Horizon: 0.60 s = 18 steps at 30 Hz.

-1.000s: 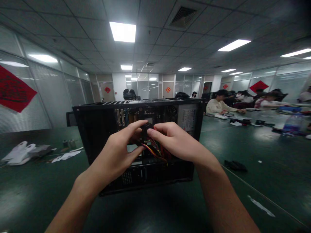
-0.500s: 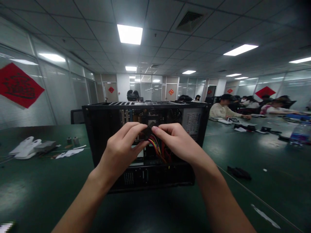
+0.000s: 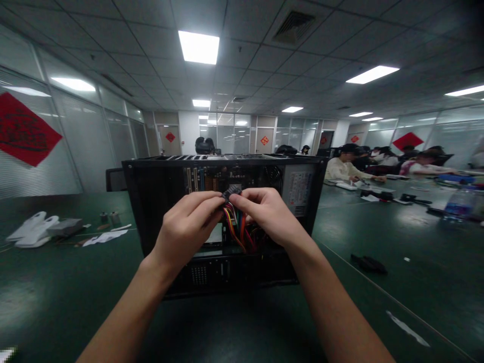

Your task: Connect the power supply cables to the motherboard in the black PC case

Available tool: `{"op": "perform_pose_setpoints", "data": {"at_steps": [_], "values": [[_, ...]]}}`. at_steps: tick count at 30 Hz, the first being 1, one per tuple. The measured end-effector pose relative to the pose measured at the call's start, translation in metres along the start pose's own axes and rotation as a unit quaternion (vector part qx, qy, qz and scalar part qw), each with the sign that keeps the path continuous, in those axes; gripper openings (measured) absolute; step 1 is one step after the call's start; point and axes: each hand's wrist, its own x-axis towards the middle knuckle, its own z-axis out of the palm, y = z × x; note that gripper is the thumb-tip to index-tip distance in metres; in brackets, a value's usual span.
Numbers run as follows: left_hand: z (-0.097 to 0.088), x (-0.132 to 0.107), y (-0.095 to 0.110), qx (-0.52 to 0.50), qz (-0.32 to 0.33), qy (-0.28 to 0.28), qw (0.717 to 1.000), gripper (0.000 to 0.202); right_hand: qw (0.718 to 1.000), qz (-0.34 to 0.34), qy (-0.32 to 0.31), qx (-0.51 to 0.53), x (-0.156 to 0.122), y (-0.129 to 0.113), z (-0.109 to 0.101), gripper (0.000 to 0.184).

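A black computer case [image 3: 162, 176] lies open in front of me, its inside facing me. My left hand [image 3: 189, 219] and my right hand [image 3: 264, 212] meet before the opening, both pinching a black power connector [image 3: 231, 192]. From it a bundle of coloured wires [image 3: 238, 229], yellow, red, black and others, hangs down into the case. Behind the fingers show the motherboard slots [image 3: 196, 179], a round fan [image 3: 273, 176] and the labelled power supply [image 3: 300, 189]. My hands cover part of the board.
White plastic pieces [image 3: 34, 229], a grey box [image 3: 65, 227] and paper [image 3: 105, 237] lie left on the green table [image 3: 56, 287]. On the right are a black cloth-like item [image 3: 369, 263], a plastic strip [image 3: 407, 327] and a water bottle [image 3: 459, 204]. Other people sit farther back right.
Both hands have shifted slightly left with the connector, which has turned so that its wires now hang more openly downward. The whole view has moved a little.
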Motion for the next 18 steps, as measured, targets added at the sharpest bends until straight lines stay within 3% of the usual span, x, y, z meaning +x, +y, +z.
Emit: {"op": "perform_pose_setpoints", "data": {"at_steps": [2,4,5,7,9,11,13,15,18], "values": [[0.004,-0.004,-0.005,0.009,0.01,0.005,1.0,0.018,0.998,-0.026,0.048,-0.035,0.002,0.006,0.001,0.043],[0.007,-0.008,-0.01,0.015,0.008,0.005,1.0,0.018,0.976,-0.126,0.106,-0.144,0.003,0.012,0.0,0.028],[0.009,-0.01,-0.012,0.014,0.004,0.005,1.0,0.018,0.949,-0.191,0.12,-0.221,0.004,0.015,0.0,0.022],[0.013,-0.015,-0.017,0.011,-0.006,0.001,1.0,0.016,0.87,-0.302,0.098,-0.377,0.005,0.021,-0.001,0.027],[0.019,-0.02,-0.021,0.003,-0.01,-0.013,1.0,0.014,0.806,-0.342,0.054,-0.481,0.006,0.03,0.001,0.032],[0.026,-0.026,-0.023,-0.011,-0.02,-0.048,0.999,0.012,0.775,-0.331,0.027,-0.537,0.008,0.041,0.003,0.031],[0.035,-0.033,-0.025,-0.032,-0.045,-0.102,0.993,0.012,0.767,-0.292,0.005,-0.572,0.009,0.053,0.005,0.028],[0.044,-0.042,-0.026,-0.056,-0.08,-0.142,0.985,0.015,0.769,-0.233,-0.018,-0.595,0.011,0.066,0.003,0.028],[0.055,-0.053,-0.028,-0.092,-0.128,-0.159,0.974,0.021,0.789,-0.13,-0.05,-0.598,0.015,0.087,-0.008,0.027]]}}
